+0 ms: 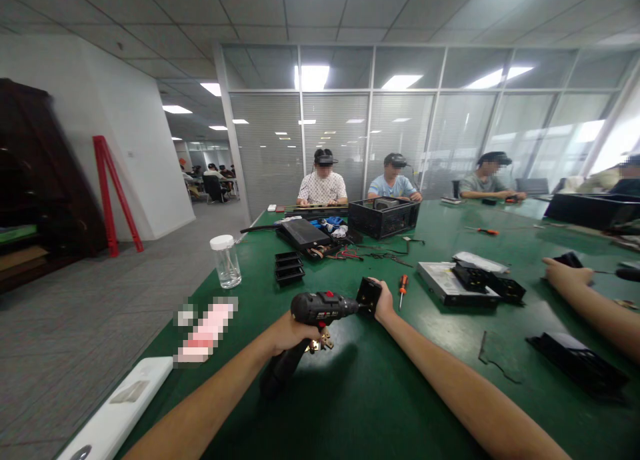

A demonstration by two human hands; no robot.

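Note:
My left hand (pixel 291 331) is wrapped round the grip of a black cordless drill (pixel 323 307), which points to the right. In my right hand (pixel 384 301) is a small black box-shaped part (pixel 369 295), held up at the drill's tip. Whether the bit touches the part I cannot make out. Beneath the drill lies a pile of small brass-coloured metal pieces (pixel 323 342) on the green table (pixel 330 407). An orange-handled screwdriver (pixel 403 285) rests just right of my right hand.
Black trays (pixel 289 268), a clear jar (pixel 228 263) and a white power strip (pixel 117 410) lie leftward. A metal drive unit (pixel 455 287) and a black bracket (pixel 577 367) sit right. Behind stands a black computer case (pixel 384 217). A co-worker's hand (pixel 567 273) works at right; other people sit opposite.

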